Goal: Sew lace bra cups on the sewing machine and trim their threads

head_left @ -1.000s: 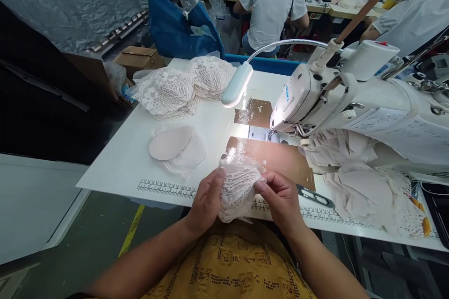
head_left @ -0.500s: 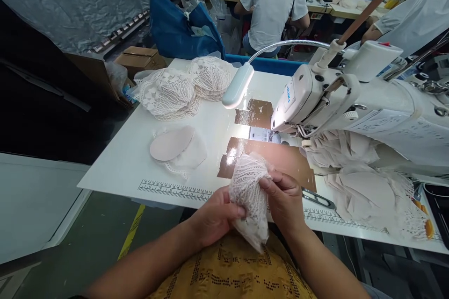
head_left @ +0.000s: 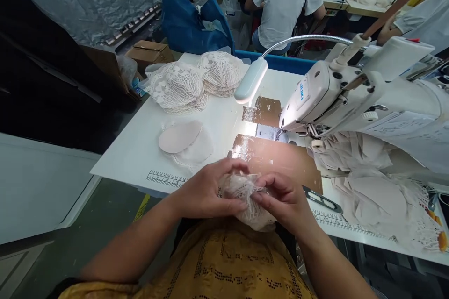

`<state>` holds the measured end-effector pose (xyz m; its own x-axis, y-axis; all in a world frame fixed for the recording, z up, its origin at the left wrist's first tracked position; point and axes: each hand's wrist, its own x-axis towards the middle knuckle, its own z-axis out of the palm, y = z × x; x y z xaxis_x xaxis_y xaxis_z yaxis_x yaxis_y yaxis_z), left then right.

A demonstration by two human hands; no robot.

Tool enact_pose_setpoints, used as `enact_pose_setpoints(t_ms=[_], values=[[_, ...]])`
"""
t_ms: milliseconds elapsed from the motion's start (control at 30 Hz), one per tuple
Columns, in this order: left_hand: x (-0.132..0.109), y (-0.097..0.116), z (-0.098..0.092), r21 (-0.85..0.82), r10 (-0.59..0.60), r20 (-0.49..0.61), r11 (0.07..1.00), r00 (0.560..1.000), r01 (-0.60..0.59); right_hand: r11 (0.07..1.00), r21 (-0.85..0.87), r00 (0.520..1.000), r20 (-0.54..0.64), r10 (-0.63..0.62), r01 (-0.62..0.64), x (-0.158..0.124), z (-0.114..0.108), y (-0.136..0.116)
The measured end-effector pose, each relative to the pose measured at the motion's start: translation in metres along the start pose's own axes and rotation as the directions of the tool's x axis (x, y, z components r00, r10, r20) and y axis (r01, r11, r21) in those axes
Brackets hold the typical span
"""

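Note:
A white lace piece is bunched up between both hands at the table's front edge. My left hand curls around its left side, thumb below and fingers above. On the right side, my right hand pinches the lace between thumb and forefinger. Behind the hands, brown tape-covered sheets lie in front of the white sewing machine. A smooth beige oval pad rests on a lace piece to the left.
Stacked lace cups sit at the back left. A lamp hangs over the table. Beige fabric pieces and a dark metal tool lie at right. A person in a white shirt sits beyond.
The lace piece, hanging lengthwise before, is now bunched and folded. My left hand has moved up around its upper left side. The view has shifted slightly.

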<state>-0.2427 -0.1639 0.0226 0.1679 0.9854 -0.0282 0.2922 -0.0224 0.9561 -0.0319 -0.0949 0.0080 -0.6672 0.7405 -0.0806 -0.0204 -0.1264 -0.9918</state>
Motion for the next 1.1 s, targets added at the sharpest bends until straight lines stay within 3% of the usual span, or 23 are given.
enact_pose_setpoints(t_ms=[100, 200, 367, 567, 700, 867, 1000, 1100], values=[[0.007, -0.002, 0.008, -0.016, -0.015, 0.134, 1.0, 0.991, 0.017, 0.972, -0.21, 0.992, -0.032, -0.119, 0.109, 0.002, 0.003, -0.004], [0.008, -0.005, 0.012, -0.01, -0.003, 0.158, 1.0, 0.987, 0.005, 0.914, -0.362, 0.969, -0.089, -0.23, 0.184, 0.004, 0.001, -0.007], [0.013, -0.001, 0.008, -0.066, 0.01, 0.133, 0.998, 0.991, -0.001, 0.89, -0.429, 0.958, -0.155, -0.24, 0.154, 0.006, 0.0, -0.007], [0.024, 0.003, 0.006, -0.123, -0.045, 0.126, 0.991, 0.991, 0.061, 0.853, -0.488, 0.945, -0.151, -0.289, 0.183, 0.006, 0.001, -0.007], [0.03, -0.001, 0.009, -0.113, -0.063, 0.105, 0.991, 0.992, 0.075, 0.88, -0.455, 0.96, -0.159, -0.229, 0.134, 0.009, -0.005, -0.005], [0.034, -0.004, 0.01, -0.184, -0.053, 0.138, 0.98, 0.989, 0.078, 0.951, -0.308, 0.996, -0.093, 0.0, -0.028, 0.013, -0.014, -0.006], [0.037, -0.005, 0.007, -0.322, -0.079, 0.243, 0.933, 0.967, 0.157, 0.969, -0.242, 0.998, -0.048, 0.035, -0.045, 0.012, -0.018, -0.009], [0.04, -0.007, 0.01, -0.391, -0.076, 0.259, 0.903, 0.963, 0.176, 0.981, -0.187, 0.998, -0.039, 0.047, -0.054, 0.012, -0.019, -0.009]])
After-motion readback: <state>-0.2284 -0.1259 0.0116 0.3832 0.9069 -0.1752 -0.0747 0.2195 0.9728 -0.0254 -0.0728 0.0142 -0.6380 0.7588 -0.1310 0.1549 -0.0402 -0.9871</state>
